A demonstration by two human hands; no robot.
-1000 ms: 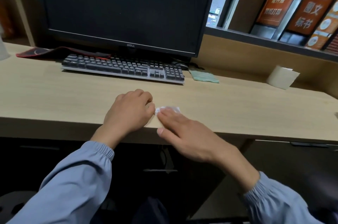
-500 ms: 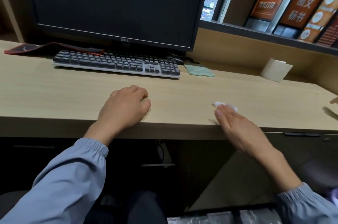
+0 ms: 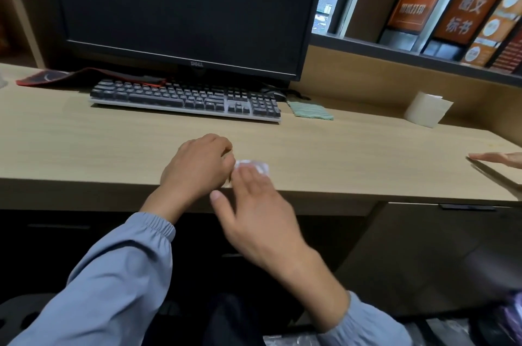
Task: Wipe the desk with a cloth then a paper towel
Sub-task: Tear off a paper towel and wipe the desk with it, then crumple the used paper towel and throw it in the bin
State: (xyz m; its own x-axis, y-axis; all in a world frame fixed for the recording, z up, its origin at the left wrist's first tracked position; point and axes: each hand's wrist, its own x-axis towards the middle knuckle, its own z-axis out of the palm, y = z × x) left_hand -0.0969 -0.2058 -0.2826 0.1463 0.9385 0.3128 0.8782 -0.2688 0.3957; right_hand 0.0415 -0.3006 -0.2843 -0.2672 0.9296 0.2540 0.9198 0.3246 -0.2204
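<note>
A small white paper towel [image 3: 255, 166] lies on the light wooden desk [image 3: 84, 145] near its front edge. My right hand [image 3: 255, 213] presses on it with straight fingers, which cover most of it. My left hand [image 3: 197, 166] rests on the desk just left of the towel, fingers curled under and holding nothing. A folded green cloth [image 3: 310, 111] lies at the right end of the keyboard, apart from both hands.
A dark keyboard [image 3: 183, 98] and a black monitor [image 3: 180, 9] stand behind my hands. A red mouse pad [image 3: 56, 77] lies at the back left. A paper roll [image 3: 426, 109] sits at the back right. Another person's hand [image 3: 500, 158] touches the desk's right edge.
My right hand slid the paper towel to the right along the front edge, then back left until it lies beside my left hand. My left hand has stayed in place.
</note>
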